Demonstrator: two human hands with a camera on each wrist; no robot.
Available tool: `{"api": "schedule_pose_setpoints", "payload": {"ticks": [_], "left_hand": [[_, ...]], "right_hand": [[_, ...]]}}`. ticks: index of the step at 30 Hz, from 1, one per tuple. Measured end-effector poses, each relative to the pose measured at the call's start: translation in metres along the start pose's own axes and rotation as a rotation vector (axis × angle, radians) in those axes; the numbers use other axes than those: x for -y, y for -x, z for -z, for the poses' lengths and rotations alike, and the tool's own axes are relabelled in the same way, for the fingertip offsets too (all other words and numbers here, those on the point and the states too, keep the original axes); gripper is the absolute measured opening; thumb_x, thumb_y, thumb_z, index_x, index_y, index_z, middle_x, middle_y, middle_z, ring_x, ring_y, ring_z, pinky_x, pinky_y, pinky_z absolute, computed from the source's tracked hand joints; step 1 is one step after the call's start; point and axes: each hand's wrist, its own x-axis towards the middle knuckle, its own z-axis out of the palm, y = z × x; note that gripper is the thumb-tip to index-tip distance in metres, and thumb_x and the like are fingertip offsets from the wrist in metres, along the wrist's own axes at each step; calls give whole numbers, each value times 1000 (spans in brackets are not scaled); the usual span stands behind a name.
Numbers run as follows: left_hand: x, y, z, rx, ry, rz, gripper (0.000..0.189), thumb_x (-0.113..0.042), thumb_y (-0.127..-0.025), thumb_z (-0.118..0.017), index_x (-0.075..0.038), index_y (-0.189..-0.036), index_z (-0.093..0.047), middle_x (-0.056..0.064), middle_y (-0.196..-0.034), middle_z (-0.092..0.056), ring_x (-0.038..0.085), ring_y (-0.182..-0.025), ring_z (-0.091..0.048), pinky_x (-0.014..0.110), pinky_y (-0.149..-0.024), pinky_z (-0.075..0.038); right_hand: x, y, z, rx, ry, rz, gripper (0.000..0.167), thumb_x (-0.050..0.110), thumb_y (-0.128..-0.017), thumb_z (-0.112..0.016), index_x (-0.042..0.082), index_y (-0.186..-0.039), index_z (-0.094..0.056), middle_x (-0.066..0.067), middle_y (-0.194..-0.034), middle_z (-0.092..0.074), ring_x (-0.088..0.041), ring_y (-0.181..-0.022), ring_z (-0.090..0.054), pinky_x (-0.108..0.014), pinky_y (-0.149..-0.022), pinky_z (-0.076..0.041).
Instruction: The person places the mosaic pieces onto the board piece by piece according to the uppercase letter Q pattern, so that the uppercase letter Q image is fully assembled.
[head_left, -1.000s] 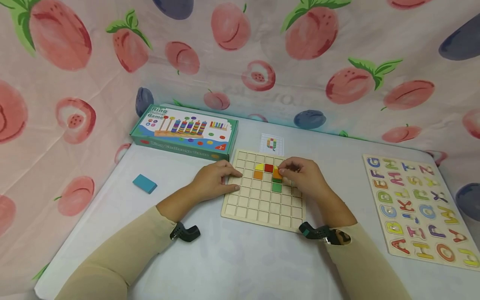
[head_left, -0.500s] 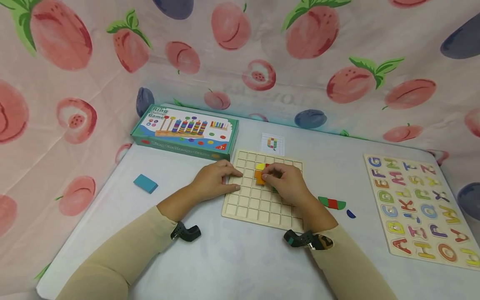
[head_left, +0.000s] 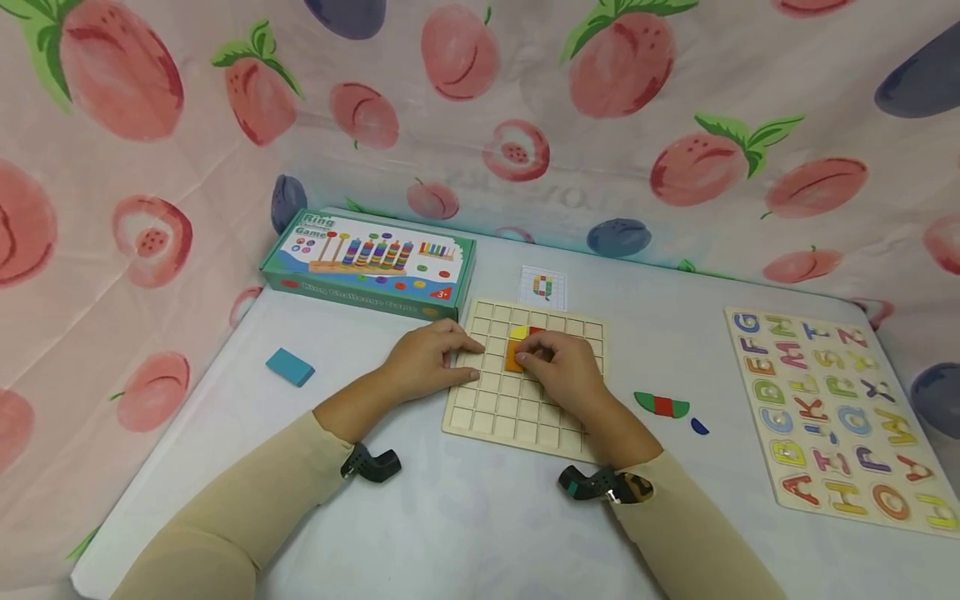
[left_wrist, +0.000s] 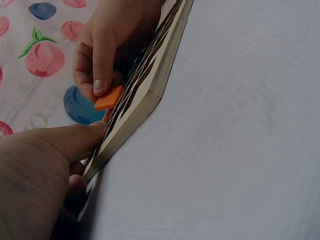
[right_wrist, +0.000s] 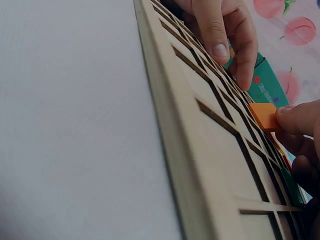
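Right hand [head_left: 562, 367], shifted leftward across the wooden grid board [head_left: 505, 408]; orange square tile [head_left: 513, 358] pinched between thumb and fingers, tilted over cells nearer than the yellow tile [head_left: 519, 332], seemingly not yet seated; left hand [head_left: 423, 362], thumb and fingers apart, at board's left edge

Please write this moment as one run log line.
Right hand: pinches orange tile over grid board | left hand: touches board's edge | pattern card: beyond board

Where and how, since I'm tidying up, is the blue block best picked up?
Pinch the blue block midway across its two long sides, probably from above; it lies flat on the table, an oblong with nothing touching its sides.
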Motion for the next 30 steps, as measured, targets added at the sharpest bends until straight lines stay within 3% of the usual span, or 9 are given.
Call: {"api": "schedule_pose_setpoints", "payload": {"ticks": [9,15,24,30], "left_hand": [[2,0,-1,-1,-13,-2,35,-37,-91,-88,-22,-122,-81,-7,-111,-65,6,-74,-54,29,-68,-48],[2,0,0,-3,-10,-1,36,-37,-91,-88,-22,-123,-81,-7,-111,-65,6,-74,-54,29,-67,-48],[1,0,-1,-1,-16,-5,35,-37,-91,-88,-22,-122,-81,-8,-110,-64,6,-74,-54,29,-67,-48],[1,0,-1,-3,-15,0,35,-37,-91,-88,-22,-122,-81,-8,-110,-64,6,-74,-54,29,-67,-47]], "right_hand": [[-2,1,0,38,52,54,4,15,-97,-81,14,-101,-82,1,-87,-67,-19,-79,-58,-36,-70,-48],[-3,0,0,40,75,109,10,15,-94,-84,15,-104,-82,1,-100,-73,-18,-85,-60,-37,-77,-50],[-5,2,4,79,85,107,20,21,-92,-87,15,-112,-85,2,-105,-74,-19,-95,-63,-38,-84,-52],[-6,1,6,81,66,115,21,24,-92,-88,19,-112,-85,6,-100,-74,-17,-87,-59,-36,-78,-49]]}}
